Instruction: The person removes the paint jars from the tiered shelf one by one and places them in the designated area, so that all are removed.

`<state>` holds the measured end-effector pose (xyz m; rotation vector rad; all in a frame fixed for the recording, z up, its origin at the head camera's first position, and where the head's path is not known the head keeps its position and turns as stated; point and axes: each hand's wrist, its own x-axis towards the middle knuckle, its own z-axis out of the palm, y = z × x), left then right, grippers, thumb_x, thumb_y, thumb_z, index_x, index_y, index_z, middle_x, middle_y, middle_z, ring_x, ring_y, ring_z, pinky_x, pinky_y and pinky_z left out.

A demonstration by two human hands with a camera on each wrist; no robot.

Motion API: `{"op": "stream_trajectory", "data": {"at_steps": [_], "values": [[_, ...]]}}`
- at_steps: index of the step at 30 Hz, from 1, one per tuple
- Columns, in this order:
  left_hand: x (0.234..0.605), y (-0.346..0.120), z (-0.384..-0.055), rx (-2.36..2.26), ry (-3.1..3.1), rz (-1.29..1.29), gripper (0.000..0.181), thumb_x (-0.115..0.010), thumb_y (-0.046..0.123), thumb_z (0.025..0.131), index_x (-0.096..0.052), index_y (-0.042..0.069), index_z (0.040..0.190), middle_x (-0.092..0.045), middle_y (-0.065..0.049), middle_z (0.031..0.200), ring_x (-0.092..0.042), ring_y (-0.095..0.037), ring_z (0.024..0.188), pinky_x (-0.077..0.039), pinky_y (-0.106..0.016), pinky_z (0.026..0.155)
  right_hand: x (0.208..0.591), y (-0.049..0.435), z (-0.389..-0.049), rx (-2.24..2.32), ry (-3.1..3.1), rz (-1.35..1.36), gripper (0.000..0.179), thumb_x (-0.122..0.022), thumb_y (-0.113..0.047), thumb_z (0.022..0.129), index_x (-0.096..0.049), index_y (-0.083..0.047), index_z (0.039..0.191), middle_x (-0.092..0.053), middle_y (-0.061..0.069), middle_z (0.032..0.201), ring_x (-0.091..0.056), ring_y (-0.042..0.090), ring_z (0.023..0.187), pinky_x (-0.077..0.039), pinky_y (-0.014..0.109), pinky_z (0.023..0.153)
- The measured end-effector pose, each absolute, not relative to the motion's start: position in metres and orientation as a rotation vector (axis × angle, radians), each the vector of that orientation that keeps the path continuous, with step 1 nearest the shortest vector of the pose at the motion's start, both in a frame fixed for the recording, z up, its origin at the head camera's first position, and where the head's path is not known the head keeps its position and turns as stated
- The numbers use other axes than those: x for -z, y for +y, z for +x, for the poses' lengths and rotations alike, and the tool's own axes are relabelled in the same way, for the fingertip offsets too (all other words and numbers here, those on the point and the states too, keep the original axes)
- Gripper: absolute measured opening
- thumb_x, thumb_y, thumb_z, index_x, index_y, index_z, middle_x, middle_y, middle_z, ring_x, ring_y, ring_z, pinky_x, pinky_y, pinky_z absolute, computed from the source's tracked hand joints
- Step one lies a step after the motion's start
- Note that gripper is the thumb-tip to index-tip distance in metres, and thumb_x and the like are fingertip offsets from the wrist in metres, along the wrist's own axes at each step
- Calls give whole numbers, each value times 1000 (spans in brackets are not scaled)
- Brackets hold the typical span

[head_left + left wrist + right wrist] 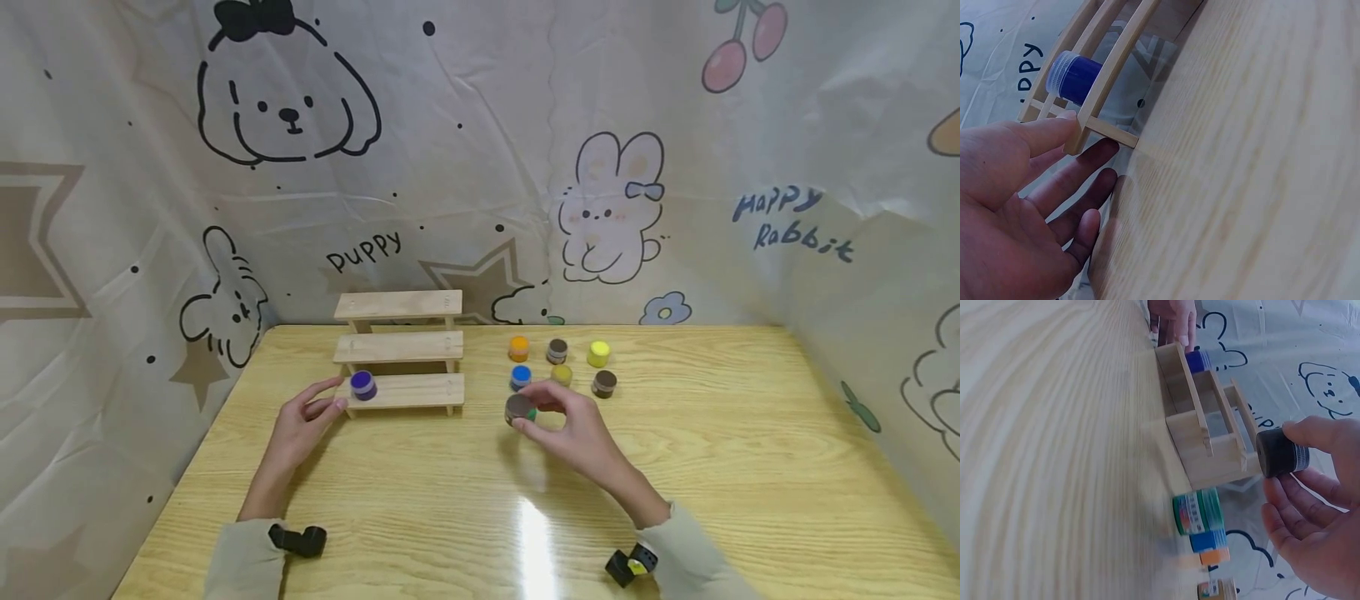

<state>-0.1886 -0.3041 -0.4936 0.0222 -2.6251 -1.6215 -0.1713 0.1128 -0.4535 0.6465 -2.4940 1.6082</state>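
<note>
A three-step wooden rack (399,392) stands at the table's back left. On its lowest step, near the left end, sits a purple paint jar (363,385) with a clear lid. My left hand (300,421) holds that end of the step, thumb at the front edge and index finger behind. Right of the rack, my right hand (573,429) pinches a black paint jar (1277,453) between thumb and fingers, raised above the table. Under it stands a green jar (1197,511), mostly covered by the held jar and hand in the head view.
Behind my right hand are an orange jar (519,348), a brown jar (557,351), a yellow jar (598,353), a blue jar (521,377), a mustard jar (562,375) and a dark brown jar (603,383). A printed curtain (465,192) surrounds the wooden table (420,500).
</note>
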Motion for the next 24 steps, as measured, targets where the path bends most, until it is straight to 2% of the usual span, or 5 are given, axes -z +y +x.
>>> {"op": "stream_trajectory", "data": {"at_steps": [12,18,24], "values": [[493,-303,-188,1629,-2629,33,48,-63,24,105,-54,5,148,-67,-27,127,-63,5,99,-45,-12,83,461,143,-170,-1598,-2540,533,34,-83,-10,88,-70,-7,119,-71,4,113,-68,22,103,-54,49,91],[492,-304,-187,1629,-2616,13,48,-64,24,105,-54,5,148,-66,-28,127,-62,8,98,-45,-12,82,463,151,-174,-1586,-2562,507,36,-83,-7,87,-69,-4,120,-71,8,116,-67,25,105,-55,43,92],[491,-303,-186,1606,-2630,8,49,-64,23,105,-54,3,148,-67,-28,126,-64,4,99,-45,-12,81,473,163,-179,-1588,-2614,421,37,-82,-3,87,-67,-1,121,-68,13,118,-67,30,108,-54,42,94]]}}
